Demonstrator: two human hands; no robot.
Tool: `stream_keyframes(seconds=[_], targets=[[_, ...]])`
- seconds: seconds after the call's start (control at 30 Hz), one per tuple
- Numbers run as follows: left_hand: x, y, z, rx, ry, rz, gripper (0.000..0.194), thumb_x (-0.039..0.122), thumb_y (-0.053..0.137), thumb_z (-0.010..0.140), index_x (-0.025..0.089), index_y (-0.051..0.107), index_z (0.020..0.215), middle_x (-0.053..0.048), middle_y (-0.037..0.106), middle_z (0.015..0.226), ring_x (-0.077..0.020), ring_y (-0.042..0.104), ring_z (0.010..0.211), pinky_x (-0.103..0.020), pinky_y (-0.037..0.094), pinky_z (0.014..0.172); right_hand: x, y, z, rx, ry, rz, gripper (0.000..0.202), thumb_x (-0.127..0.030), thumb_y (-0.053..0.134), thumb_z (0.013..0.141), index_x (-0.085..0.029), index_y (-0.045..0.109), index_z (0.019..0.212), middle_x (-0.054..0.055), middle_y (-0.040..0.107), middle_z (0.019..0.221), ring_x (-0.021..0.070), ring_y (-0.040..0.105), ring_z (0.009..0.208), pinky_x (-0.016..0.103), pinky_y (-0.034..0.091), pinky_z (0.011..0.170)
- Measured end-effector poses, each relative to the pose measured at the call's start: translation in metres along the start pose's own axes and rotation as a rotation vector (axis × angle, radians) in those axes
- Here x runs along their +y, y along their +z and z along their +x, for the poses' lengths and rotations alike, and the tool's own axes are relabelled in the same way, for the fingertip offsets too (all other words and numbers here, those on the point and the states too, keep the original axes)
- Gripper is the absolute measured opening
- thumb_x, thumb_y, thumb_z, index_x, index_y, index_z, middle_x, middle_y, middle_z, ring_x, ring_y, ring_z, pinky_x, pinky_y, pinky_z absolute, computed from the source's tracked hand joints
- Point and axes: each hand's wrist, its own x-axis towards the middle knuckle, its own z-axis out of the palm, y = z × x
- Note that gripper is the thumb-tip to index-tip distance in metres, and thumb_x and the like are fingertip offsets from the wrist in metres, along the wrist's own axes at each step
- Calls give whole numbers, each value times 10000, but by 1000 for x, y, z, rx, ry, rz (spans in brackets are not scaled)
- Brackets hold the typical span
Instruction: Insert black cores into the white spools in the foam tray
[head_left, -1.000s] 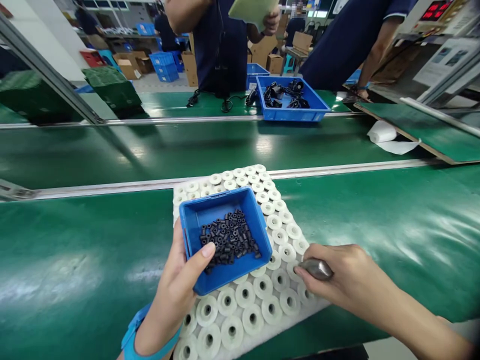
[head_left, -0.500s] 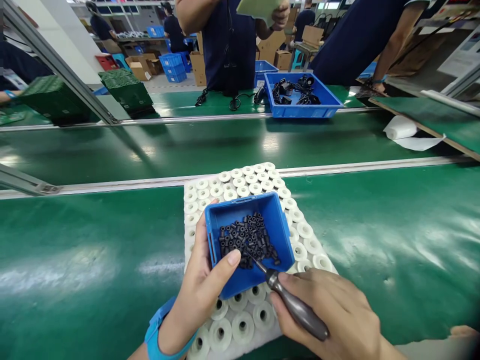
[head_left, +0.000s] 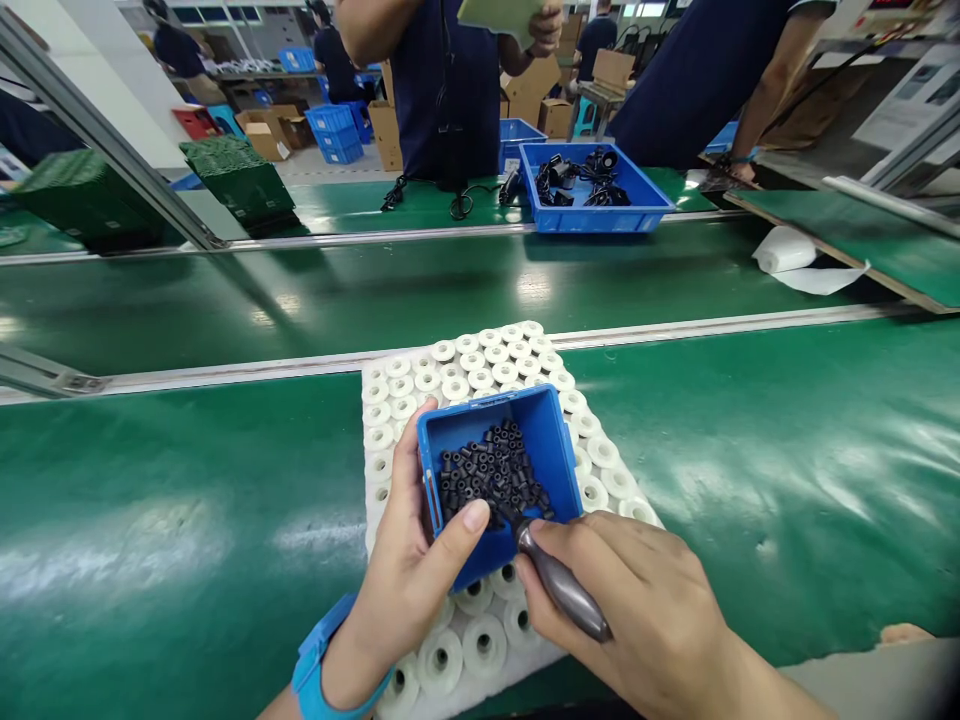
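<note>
Far beyond the left fingers, at the left side, two stacks of green sheets (head_left: 236, 185) stand near a slanting metal post (head_left: 142, 150). Nearer, the green desk (head_left: 225, 500) stretches out to the left of the hands.

The left hand (head_left: 412, 560), with a blue band (head_left: 322, 660) around its wrist, clasps the small blue bin (head_left: 544, 440) by its left side: the thumb reaches over the near left corner, and the other fingers are against the outer wall. The bin lies just right of these fingers, tilted above a white tray (head_left: 540, 655) that bears rows of round white pieces (head_left: 439, 655). Inside the bin, a heap of short black tubes (head_left: 487, 465) lies beyond and to the right of the left thumb tip.

Beyond the bin and both sets of fingers, a large blue crate (head_left: 600, 218) holds black cabled parts (head_left: 577, 180); a person in dark blue (head_left: 450, 110) stands behind, left of it.

The right hand (head_left: 645, 600) has its fingers closed around a grey-handled tool (head_left: 566, 590), whose front end points into the bin among the tubes. Far beyond the right fingers, to their right, lies a white roll (head_left: 784, 250).
</note>
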Motion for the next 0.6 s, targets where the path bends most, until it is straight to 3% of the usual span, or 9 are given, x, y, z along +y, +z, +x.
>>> stream_keyframes(seconds=[0.13, 0.3, 0.4, 0.5, 0.6], targets=[[-9, -4, 3, -22, 25, -14, 801, 490, 732, 940, 373, 341, 1629, -36, 464, 1666, -338, 469, 1515, -480, 408, 1272, 0, 5, 3, -12, -8, -49, 43, -189, 656, 999, -161, 675, 973, -20, 628, 678, 145, 634, 559, 310, 515, 523], [-14, -6, 6, -52, -10, -103, 810, 483, 693, 963, 315, 306, 1656, -65, 490, 1659, -345, 423, 1556, -501, 382, 1295, 9, 24, -14, 127, -157, -71, 223, -143, 763, 939, -83, 702, 1145, 49, 729, 781, 177, 682, 651, 326, 532, 582], [-13, -5, 5, -20, -47, -113, 837, 488, 696, 960, 298, 292, 1668, -68, 492, 1663, -342, 388, 1581, -501, 329, 1324, 16, 28, -27, 230, -241, -64, 246, -78, 787, 885, -97, 710, 1118, 65, 737, 806, 174, 673, 657, 315, 523, 559], [-10, -5, 4, 19, -112, -159, 873, 494, 713, 945, 327, 269, 1678, -57, 507, 1655, -350, 428, 1558, -507, 390, 1294, 23, 17, -45, 282, -255, -25, 240, -21, 766, 853, -132, 699, 1055, 59, 728, 830, 168, 687, 688, 312, 574, 586], [-6, -6, 4, 67, -124, -149, 921, 514, 752, 905, 356, 275, 1677, -37, 518, 1649, -353, 452, 1544, -501, 432, 1268, 29, -5, -74, 247, -140, 36, 267, 12, 713, 854, -159, 671, 1054, 52, 721, 861, 171, 705, 736, 332, 637, 649]])
